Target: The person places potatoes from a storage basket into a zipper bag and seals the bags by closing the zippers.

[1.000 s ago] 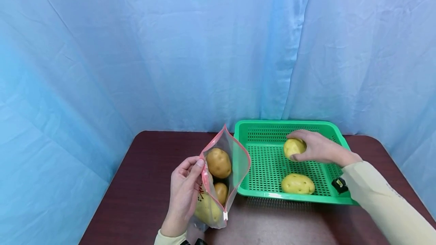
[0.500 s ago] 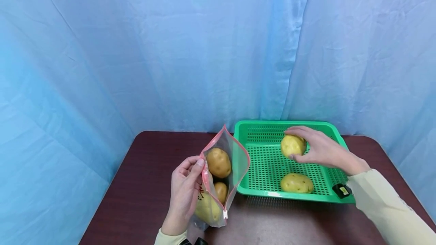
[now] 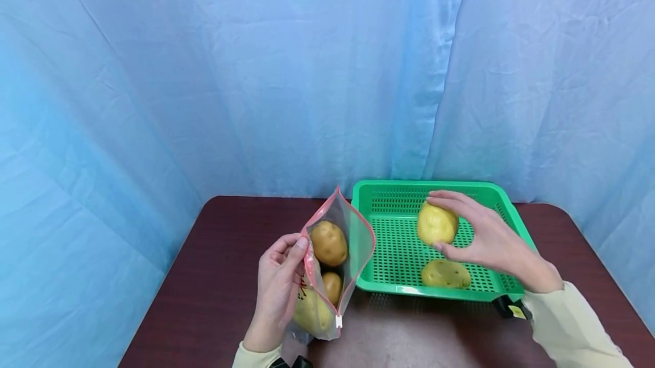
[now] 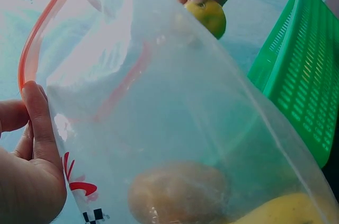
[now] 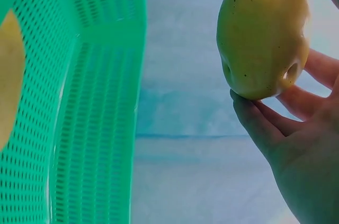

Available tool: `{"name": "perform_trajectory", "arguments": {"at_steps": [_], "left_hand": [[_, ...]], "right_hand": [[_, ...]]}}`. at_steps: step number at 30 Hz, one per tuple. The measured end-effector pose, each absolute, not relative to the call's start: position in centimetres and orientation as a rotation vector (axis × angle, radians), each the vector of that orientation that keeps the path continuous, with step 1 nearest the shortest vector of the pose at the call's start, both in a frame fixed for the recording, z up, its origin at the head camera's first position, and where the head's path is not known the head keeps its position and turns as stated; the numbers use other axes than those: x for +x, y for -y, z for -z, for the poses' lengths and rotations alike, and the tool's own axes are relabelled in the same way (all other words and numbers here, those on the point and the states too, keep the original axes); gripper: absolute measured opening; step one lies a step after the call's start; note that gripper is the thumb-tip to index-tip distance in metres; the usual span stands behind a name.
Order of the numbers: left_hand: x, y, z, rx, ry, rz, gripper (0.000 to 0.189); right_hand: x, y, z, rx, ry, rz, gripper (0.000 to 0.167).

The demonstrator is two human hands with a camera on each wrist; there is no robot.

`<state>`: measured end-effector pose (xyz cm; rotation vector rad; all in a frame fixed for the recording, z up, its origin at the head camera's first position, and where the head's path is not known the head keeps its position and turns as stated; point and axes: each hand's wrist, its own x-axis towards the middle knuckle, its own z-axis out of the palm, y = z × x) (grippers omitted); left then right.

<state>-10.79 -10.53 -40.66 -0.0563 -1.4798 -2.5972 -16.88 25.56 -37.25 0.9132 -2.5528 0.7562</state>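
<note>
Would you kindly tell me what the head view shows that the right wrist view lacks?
Head only: the left hand pinching a translucent, pink-rimmed plastic bag with brown potatoes inside, and the dark red-brown tabletop.

Right wrist only: dark specks on the oval yellow potato in the right hand.

Both: that potato and hand, the green perforated plastic basket, the yellow potato lying in it, and the pale blue cloth.

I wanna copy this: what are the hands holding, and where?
The right hand holds a potato by opposite sides; the left hand pinches the bag by its pink rim.
</note>
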Motion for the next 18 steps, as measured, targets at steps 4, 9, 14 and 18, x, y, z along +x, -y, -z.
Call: {"name": "perform_trajectory", "arguments": {"at_steps": [4,9,14,18], "left_hand": [[-10.8,10.5,40.7,-0.059,1.477,2.594,0.01],[-10.9,10.5,40.7,-0.063,1.472,2.594,0.011],[-10.8,10.4,40.6,-0.064,1.474,2.595,0.012],[-10.8,10.4,40.6,-0.052,1.479,2.594,0.011]], "right_hand": [[-16.0,-25.0,37.2,0.912,2.503,-0.78,0.082],[-15.1,-24.3,36.9,0.923,2.451,-0.82,0.084],[-14.2,-23.5,36.7,0.955,2.379,-0.908,0.085],[-13.9,-22.6,36.7,1.005,2.277,-0.995,0.084]]}}
